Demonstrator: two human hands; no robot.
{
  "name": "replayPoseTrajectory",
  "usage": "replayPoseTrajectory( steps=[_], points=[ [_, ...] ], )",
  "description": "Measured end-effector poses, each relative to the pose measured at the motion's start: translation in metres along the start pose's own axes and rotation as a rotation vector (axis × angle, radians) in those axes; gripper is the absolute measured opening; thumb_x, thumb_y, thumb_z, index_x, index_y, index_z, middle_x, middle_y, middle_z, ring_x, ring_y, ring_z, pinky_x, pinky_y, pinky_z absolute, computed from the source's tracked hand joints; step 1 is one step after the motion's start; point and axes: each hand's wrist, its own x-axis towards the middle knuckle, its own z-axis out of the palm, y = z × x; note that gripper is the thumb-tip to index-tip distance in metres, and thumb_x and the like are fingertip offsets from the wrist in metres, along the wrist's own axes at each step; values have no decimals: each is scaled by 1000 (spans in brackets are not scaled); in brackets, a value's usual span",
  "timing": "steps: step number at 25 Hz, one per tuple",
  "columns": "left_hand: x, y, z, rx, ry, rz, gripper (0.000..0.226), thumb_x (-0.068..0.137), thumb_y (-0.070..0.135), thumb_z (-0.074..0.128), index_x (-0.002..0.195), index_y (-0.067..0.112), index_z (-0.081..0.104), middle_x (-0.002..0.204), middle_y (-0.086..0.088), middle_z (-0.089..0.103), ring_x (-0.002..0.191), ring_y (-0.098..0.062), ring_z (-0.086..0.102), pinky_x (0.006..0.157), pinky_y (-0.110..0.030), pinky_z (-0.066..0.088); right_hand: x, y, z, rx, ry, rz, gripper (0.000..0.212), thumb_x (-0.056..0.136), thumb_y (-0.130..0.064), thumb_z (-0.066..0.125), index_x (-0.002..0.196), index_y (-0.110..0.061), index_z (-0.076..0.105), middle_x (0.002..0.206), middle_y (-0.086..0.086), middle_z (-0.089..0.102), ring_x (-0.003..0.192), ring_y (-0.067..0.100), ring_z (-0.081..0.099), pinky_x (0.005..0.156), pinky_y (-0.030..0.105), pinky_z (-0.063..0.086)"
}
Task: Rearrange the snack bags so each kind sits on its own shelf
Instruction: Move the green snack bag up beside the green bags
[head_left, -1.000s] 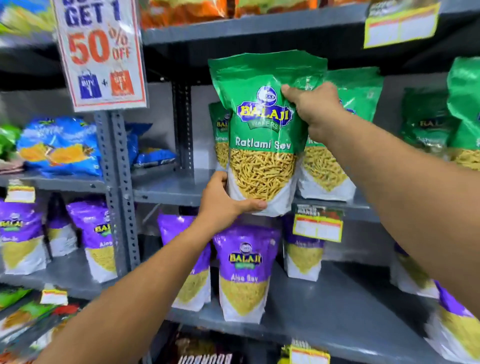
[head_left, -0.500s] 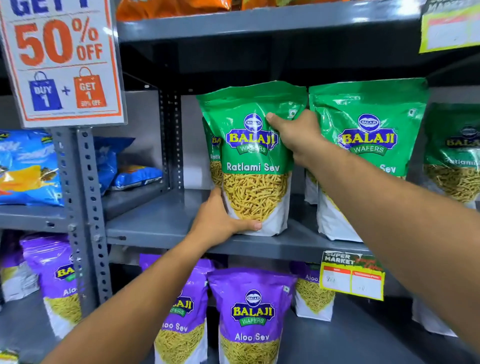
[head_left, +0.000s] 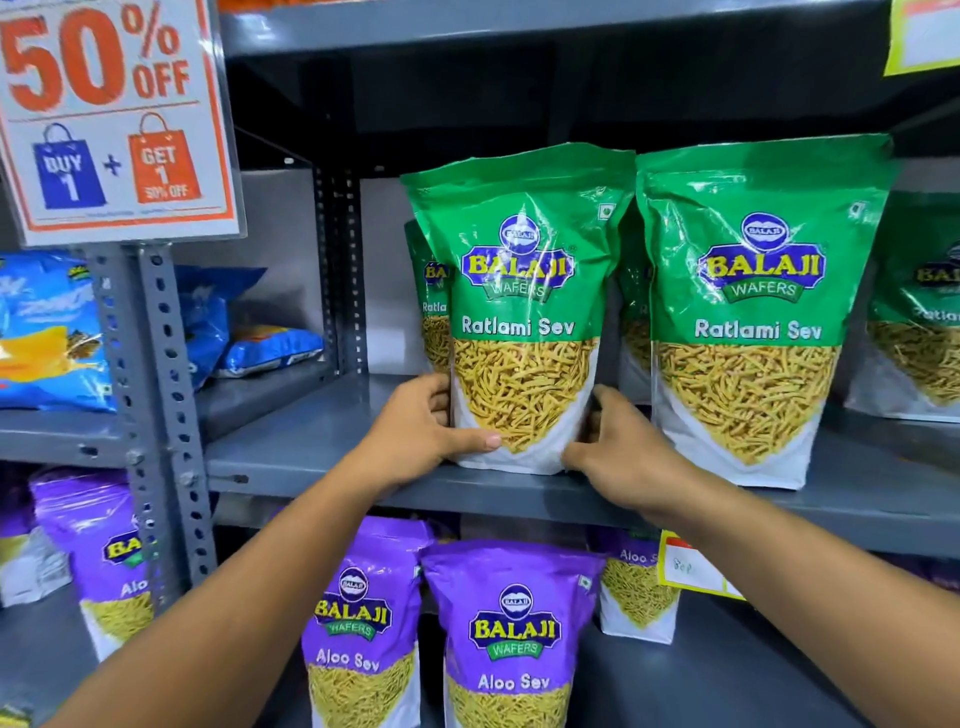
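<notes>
A green Ratlami Sev bag (head_left: 522, 291) stands upright at the front of the grey middle shelf (head_left: 322, 457). My left hand (head_left: 421, 431) grips its lower left corner, thumb across the white base. My right hand (head_left: 618, 452) presses against its lower right side. A second green bag (head_left: 753, 312) stands just to the right, with more green bags (head_left: 919, 312) behind and beyond it. Purple Aloo Sev bags (head_left: 511, 634) stand on the shelf below.
A slotted grey upright (head_left: 156, 395) divides the bays, with a 50% off sign (head_left: 114, 119) fixed above it. Blue snack bags (head_left: 47, 332) lie on the left bay's shelf. A yellow price tag (head_left: 691, 569) hangs from the middle shelf's front edge.
The green bag came down from mid-air onto the middle shelf and now stands upright. My right hand slid from the bag's top down to its lower right side.
</notes>
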Motion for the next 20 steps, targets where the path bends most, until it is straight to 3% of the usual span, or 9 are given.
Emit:
replayPoseTrajectory(
  steps=[3, 5, 8, 11, 20],
  points=[
    [-1, -4, -12, -21, -10, -2, 52, 61, -7, 83, 107, 9, 65, 106, -3, 74, 97, -16, 71, 85, -26, 56, 11, 0, 8, 15, -43, -29, 53, 72, -12, 71, 119, -16, 47, 115, 6, 62, 102, 25, 60, 83, 38, 52],
    [-4, -5, -30, -27, -9, -13, 53, 60, -6, 82, 108, 10, 65, 106, -3, 75, 96, -16, 71, 84, -27, 56, 15, -6, 21, 27, -66, -38, 65, 69, -15, 77, 126, -15, 45, 123, 7, 61, 110, 27, 59, 96, 46, 50],
    [-5, -8, -63, 0, -12, -39, 58, 54, 3, 83, 109, 11, 66, 105, -2, 75, 97, -17, 70, 85, -27, 56, 21, -23, 47, -39, -66, -69, 64, 69, -21, 77, 124, -14, 45, 126, 9, 61, 112, 29, 59, 97, 45, 48],
    [-5, -14, -84, 20, -18, -53, 51, 62, -6, 78, 107, 14, 66, 98, 4, 77, 94, -12, 70, 81, -22, 55, 23, -37, 66, -127, -54, -86, 62, 74, -25, 73, 126, -12, 42, 128, 12, 58, 114, 31, 56, 96, 40, 47],
    [-10, -16, -83, 15, -8, -55, 54, 72, -11, 72, 118, 13, 59, 118, -7, 68, 101, -10, 68, 87, -22, 53, 26, -36, 70, -156, -91, -81, 63, 79, -28, 70, 130, -13, 38, 131, 11, 55, 116, 31, 53, 94, 39, 47]
  ],
)
